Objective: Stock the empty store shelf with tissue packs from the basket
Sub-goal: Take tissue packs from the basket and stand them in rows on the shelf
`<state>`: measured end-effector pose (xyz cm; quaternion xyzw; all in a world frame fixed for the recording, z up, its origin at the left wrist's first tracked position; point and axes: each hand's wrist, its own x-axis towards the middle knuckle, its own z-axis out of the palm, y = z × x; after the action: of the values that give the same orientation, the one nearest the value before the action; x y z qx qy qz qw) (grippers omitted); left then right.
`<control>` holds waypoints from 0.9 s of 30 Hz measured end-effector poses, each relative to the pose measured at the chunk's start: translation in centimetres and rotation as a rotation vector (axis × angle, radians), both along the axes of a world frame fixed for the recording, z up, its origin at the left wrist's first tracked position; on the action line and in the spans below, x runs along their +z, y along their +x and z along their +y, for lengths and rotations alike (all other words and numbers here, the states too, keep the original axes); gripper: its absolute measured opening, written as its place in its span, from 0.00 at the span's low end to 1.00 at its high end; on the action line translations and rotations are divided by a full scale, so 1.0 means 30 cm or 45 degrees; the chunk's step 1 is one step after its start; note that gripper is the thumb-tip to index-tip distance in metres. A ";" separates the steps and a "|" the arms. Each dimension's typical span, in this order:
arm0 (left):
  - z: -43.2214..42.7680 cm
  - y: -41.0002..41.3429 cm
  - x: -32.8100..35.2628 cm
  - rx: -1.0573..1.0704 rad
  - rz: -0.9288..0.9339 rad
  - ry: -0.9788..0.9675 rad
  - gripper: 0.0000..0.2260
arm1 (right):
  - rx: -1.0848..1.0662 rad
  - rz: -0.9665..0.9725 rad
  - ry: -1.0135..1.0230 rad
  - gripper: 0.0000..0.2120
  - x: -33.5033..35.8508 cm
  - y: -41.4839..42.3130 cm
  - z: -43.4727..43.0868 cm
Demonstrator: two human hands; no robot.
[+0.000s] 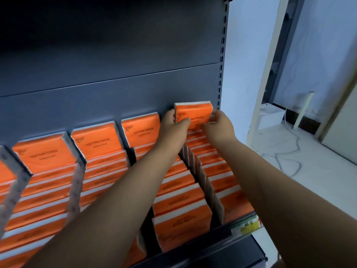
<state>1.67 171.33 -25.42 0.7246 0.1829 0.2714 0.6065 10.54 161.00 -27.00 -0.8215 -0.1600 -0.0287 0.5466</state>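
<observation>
My left hand (172, 120) and right hand (219, 123) pinch the orange plastic tissue pack (193, 111) at its 9 and 3 o'clock edges. It stands at 1 o'clock, rearmost on the grey metal shelf (202, 254).

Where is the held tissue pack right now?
Head view, right of centre: the tissue pack stands at the back of the rightmost row, between the left hand and right hand.

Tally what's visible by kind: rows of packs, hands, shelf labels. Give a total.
Rows of orange tissue packs: 5
Hands: 2, left hand and right hand, both holding the rear pack
Shelf label: 1
Total: 8
</observation>
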 end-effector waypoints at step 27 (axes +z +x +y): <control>-0.033 -0.250 -0.006 0.406 0.456 1.343 0.28 | -0.016 -0.459 -0.642 0.32 0.012 -0.187 0.029</control>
<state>-5.83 170.33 -25.61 0.9270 0.2295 0.2871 0.0747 4.92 161.86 -26.65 -0.9139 -0.2512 -0.1367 0.2882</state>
